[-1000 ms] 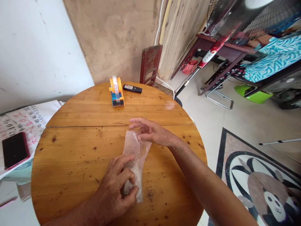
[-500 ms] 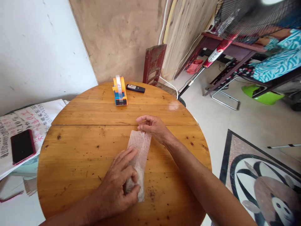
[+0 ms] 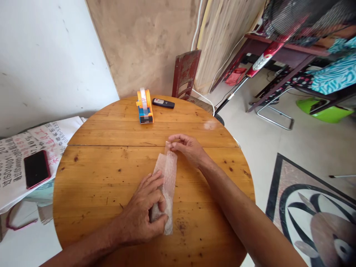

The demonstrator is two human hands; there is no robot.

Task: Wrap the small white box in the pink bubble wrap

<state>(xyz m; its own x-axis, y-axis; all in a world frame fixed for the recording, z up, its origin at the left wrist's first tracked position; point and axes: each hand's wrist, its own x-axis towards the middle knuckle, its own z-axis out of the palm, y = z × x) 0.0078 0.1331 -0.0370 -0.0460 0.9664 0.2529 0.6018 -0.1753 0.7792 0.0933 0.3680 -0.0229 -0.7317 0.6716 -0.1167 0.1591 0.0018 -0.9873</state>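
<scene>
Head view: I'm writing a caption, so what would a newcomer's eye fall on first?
Probably the left hand and right hand at the bubble wrap, central on the round wooden table. Next, the orange-and-blue tape dispenser near the table's far edge. The pedestal fan stands out at upper right.

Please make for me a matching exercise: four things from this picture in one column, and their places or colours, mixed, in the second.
1. tape dispenser
2. phone
3. bubble wrap
4. chair

A. partly under the left hand
B. reddish-brown, behind the table
C. orange and blue
D. on paper with writing

Right pairs: 1-C, 2-D, 3-A, 4-B
</scene>
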